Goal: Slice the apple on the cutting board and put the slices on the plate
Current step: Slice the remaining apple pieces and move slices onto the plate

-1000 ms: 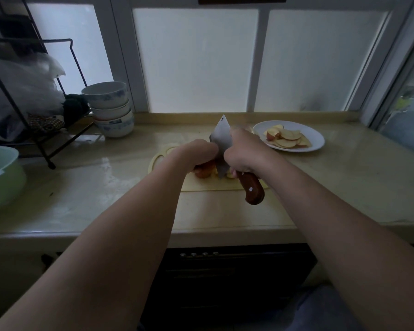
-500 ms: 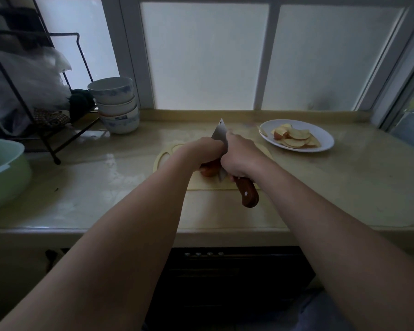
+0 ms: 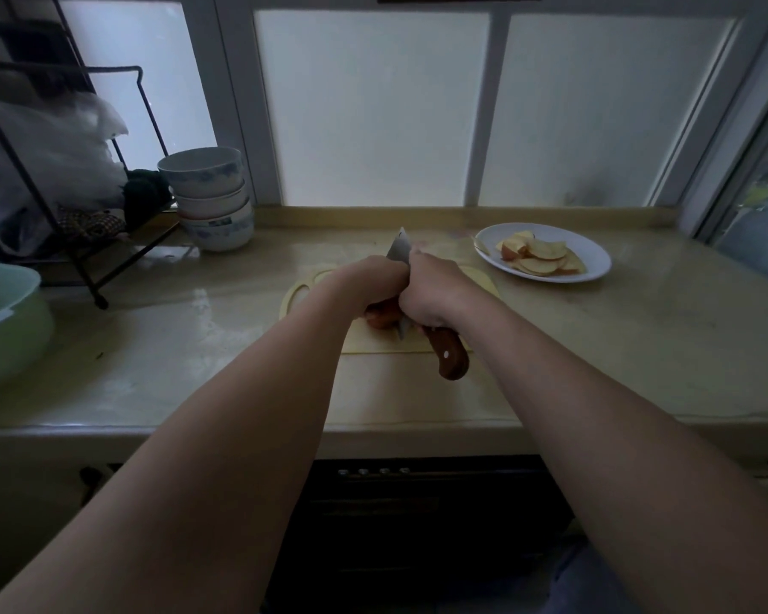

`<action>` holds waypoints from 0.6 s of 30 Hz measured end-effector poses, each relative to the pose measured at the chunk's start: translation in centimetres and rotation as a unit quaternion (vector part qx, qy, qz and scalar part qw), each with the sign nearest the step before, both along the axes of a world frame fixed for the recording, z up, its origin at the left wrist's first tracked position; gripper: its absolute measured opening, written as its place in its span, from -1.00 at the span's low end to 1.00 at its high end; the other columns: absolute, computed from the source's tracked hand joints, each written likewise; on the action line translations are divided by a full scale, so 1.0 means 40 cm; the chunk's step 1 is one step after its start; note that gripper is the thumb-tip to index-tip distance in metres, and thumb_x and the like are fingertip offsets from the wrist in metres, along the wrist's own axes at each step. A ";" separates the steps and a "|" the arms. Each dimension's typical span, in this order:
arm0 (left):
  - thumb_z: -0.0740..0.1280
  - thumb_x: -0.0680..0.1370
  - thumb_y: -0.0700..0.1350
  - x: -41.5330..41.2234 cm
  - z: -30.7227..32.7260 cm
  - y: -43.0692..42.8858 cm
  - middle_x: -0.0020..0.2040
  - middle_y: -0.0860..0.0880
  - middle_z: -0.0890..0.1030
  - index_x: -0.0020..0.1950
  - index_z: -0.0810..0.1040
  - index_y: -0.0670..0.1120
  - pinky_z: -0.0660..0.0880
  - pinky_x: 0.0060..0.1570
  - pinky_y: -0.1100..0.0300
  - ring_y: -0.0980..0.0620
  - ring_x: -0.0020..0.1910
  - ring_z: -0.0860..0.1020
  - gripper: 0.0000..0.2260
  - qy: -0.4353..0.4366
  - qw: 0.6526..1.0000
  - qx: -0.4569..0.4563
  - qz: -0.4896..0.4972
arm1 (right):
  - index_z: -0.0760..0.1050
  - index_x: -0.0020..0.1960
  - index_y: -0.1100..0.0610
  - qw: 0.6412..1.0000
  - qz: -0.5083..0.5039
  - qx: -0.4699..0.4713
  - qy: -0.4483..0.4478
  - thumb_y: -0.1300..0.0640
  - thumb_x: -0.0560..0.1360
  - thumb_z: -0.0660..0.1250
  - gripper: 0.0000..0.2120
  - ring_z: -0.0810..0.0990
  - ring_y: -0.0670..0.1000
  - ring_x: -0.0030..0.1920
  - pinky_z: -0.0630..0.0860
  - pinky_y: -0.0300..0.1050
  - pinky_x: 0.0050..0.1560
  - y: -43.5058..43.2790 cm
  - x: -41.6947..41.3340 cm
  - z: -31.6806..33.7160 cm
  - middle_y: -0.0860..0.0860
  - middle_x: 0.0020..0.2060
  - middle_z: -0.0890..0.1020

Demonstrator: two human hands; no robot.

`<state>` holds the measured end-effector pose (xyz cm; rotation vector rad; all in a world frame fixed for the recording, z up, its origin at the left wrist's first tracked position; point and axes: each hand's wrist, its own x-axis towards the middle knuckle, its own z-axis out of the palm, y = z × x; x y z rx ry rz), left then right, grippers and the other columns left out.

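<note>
Head view: right hand (image 3: 435, 299) grips wooden-handled cleaver (image 3: 451, 358) over red apple (image 3: 380, 316).

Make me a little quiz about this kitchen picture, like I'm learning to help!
1. True or false: the plate already holds apple slices.
2. Which hand grips the knife?
3. The stack of bowls sits: A) left of the cutting board, B) on the plate, C) inside the green basin.

Key: 1 true. 2 the right hand; the left hand steadies the apple. 3 A.
</note>
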<state>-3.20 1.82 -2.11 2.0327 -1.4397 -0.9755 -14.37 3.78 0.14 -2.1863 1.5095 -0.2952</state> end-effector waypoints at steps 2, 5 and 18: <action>0.22 0.52 -0.17 -0.002 0.004 0.001 -0.41 -0.13 0.45 -0.15 0.48 -0.20 0.22 -0.41 0.15 -0.02 -0.52 0.34 -0.88 -0.011 1.000 0.004 0.003 | 0.31 0.47 0.21 1.000 0.004 0.009 0.003 0.35 0.52 0.26 -0.47 0.70 0.18 -0.12 0.64 0.01 -0.27 0.008 -0.009 0.001 0.21 0.01 0.61; 0.22 0.49 -0.18 -0.007 0.008 0.003 -0.43 -0.13 0.43 -0.16 0.46 -0.18 0.20 -0.41 0.18 0.00 -0.53 0.32 -0.91 -0.023 1.000 0.013 -0.004 | 0.31 0.44 0.20 1.000 0.009 0.023 -0.007 0.37 0.53 0.20 -0.52 0.65 0.11 -0.35 0.57 -0.10 -0.46 0.025 -0.035 -0.001 0.18 -0.12 0.61; 0.22 0.61 -0.20 -0.002 0.005 0.008 -0.21 -0.20 0.52 -0.03 0.54 -0.19 0.41 -0.16 0.09 -0.10 -0.26 0.47 -0.88 -0.019 0.998 0.014 0.050 | 0.29 0.58 0.06 0.987 -0.026 0.061 -0.144 0.36 0.55 0.12 -0.39 0.65 0.03 -0.39 0.62 -0.04 -0.34 -0.026 -0.091 -0.011 0.18 -0.22 0.71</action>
